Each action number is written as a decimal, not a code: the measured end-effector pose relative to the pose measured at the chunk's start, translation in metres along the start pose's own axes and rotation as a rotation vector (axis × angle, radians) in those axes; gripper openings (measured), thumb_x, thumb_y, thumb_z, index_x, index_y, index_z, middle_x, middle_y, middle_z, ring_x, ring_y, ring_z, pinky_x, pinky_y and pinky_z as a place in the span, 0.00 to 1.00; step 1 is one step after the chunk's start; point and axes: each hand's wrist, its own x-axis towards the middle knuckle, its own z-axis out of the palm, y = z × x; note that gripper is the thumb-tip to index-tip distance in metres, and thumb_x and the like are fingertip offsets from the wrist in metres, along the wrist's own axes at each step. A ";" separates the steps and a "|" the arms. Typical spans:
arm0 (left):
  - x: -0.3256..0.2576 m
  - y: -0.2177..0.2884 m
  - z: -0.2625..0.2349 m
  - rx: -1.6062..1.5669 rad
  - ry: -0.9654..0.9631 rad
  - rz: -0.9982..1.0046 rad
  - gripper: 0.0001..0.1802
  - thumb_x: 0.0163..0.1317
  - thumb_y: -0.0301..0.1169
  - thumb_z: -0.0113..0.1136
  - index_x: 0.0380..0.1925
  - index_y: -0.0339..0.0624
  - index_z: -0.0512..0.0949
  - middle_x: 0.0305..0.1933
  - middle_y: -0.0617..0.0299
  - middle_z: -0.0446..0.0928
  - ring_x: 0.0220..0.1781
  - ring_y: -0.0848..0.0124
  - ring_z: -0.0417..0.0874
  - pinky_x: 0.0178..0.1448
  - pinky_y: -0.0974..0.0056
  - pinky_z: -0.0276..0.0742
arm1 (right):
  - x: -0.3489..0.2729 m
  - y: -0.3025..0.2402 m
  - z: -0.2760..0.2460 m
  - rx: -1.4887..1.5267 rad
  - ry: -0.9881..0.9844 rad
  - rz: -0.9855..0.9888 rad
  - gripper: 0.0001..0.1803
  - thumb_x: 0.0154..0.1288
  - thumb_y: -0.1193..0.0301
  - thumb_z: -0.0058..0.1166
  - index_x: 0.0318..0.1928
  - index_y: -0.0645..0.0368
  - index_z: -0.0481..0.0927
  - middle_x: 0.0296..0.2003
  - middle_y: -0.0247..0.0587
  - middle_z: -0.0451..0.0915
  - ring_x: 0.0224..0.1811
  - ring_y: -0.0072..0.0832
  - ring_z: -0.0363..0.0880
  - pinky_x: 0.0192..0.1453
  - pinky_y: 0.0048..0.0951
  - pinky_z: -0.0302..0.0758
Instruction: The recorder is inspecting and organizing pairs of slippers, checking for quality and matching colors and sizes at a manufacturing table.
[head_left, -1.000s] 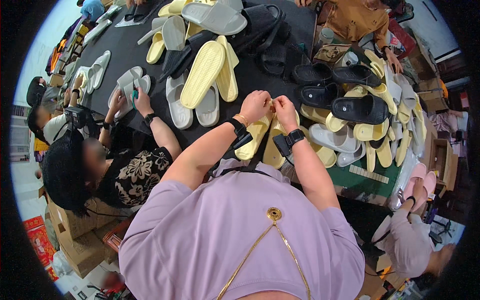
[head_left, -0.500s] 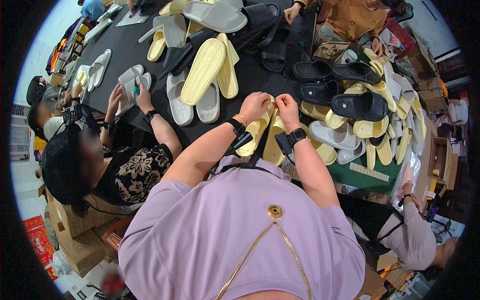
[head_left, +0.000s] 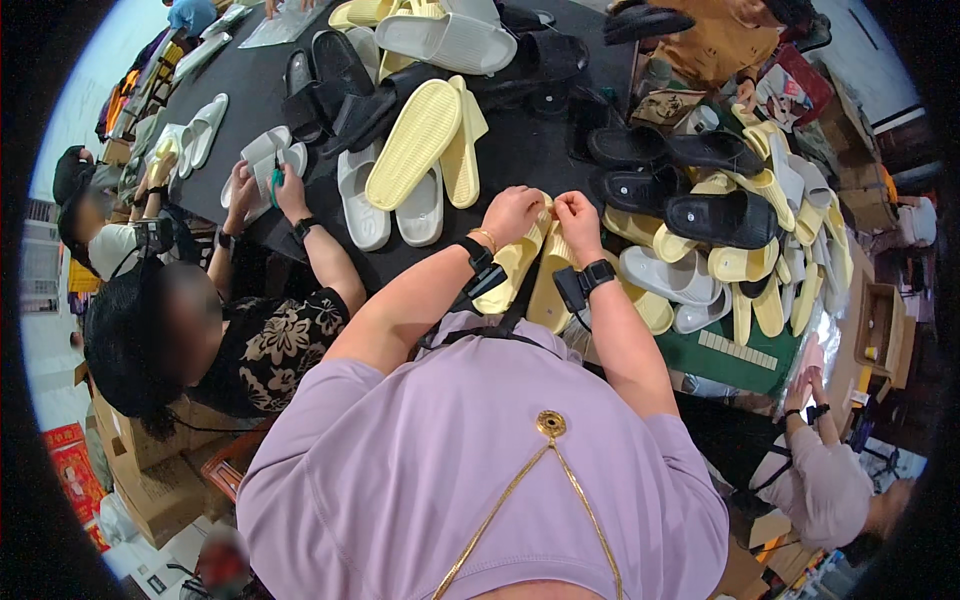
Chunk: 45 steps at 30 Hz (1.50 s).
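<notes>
A pair of yellow slide slippers (head_left: 514,268) lies side by side on the dark table, close to my body. My left hand (head_left: 514,213) is closed in a pinch at the far end of the pair. Beside it, my right hand (head_left: 578,220) also pinches, its fingertips a short way from the left ones. Whatever is between the fingertips is too small to make out. Just left of my hands, a yellow slipper turned sole up (head_left: 412,145) leans on others, above a grey pair (head_left: 362,205).
A heap of black, yellow and grey slippers (head_left: 720,215) fills the right side, by a green mat (head_left: 735,362). More slippers (head_left: 445,42) are piled at the far middle. On the left, a co-worker's hands (head_left: 290,193) hold green-handled snips by grey slippers (head_left: 266,158).
My hands stay nearly in place, the fingertips slightly further apart. A black pair now shows at the far left of the pile. Black slippers are blurred at the far right, where a co-worker's hand was.
</notes>
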 end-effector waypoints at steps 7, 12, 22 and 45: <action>0.001 0.003 -0.001 -0.001 -0.008 -0.005 0.07 0.59 0.31 0.55 0.29 0.40 0.78 0.30 0.52 0.76 0.37 0.52 0.78 0.42 0.53 0.75 | -0.002 -0.006 -0.002 -0.036 -0.007 0.010 0.05 0.66 0.74 0.52 0.36 0.64 0.77 0.30 0.35 0.81 0.33 0.20 0.79 0.39 0.23 0.75; 0.001 0.003 -0.002 -0.001 -0.014 -0.026 0.06 0.58 0.30 0.55 0.29 0.40 0.78 0.30 0.53 0.76 0.38 0.52 0.78 0.42 0.53 0.76 | 0.001 0.004 -0.004 -0.068 -0.050 -0.022 0.05 0.65 0.74 0.53 0.36 0.64 0.77 0.28 0.32 0.78 0.30 0.17 0.74 0.37 0.22 0.73; 0.001 -0.004 0.004 0.022 -0.028 0.003 0.06 0.56 0.29 0.55 0.27 0.38 0.77 0.30 0.52 0.76 0.38 0.53 0.78 0.44 0.53 0.74 | -0.007 -0.018 0.003 -0.282 -0.095 -0.087 0.05 0.61 0.74 0.54 0.33 0.65 0.76 0.23 0.33 0.76 0.26 0.18 0.71 0.32 0.24 0.70; -0.003 -0.031 -0.067 0.578 0.459 -0.202 0.40 0.47 0.22 0.58 0.65 0.47 0.64 0.68 0.48 0.61 0.71 0.48 0.58 0.72 0.43 0.52 | -0.052 -0.022 -0.049 -0.659 0.154 -0.052 0.24 0.56 0.65 0.62 0.50 0.66 0.74 0.40 0.47 0.78 0.43 0.36 0.77 0.51 0.34 0.74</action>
